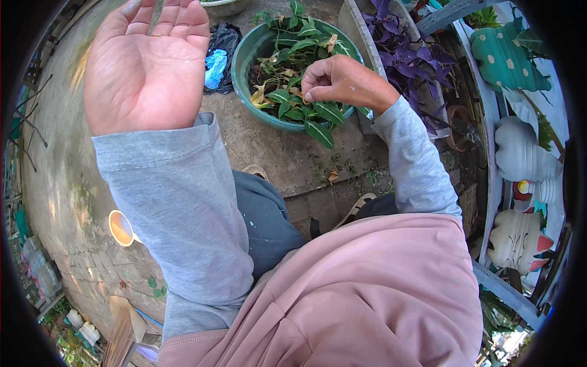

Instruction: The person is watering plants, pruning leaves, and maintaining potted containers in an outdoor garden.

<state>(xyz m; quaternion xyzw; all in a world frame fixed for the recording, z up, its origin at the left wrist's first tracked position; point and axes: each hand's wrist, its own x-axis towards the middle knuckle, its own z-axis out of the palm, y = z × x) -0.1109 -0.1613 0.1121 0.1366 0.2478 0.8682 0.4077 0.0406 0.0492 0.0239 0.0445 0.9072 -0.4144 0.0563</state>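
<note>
Pretty clearly an outdoor garden patio, going by the round green plastic pot point(239, 76) of striped leafy plants point(330, 112), long grey trough point(361, 37) of purple foliage point(417, 58), white plastic bottles point(515, 147) and grey concrete ground point(67, 159)

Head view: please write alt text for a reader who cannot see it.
A person's right hand, curled closed, is over leafy plants in a round green pot; the left hand, open and palm up, bears a narrow greyish thing. Purple plants fill a trough beside the pot.
</note>
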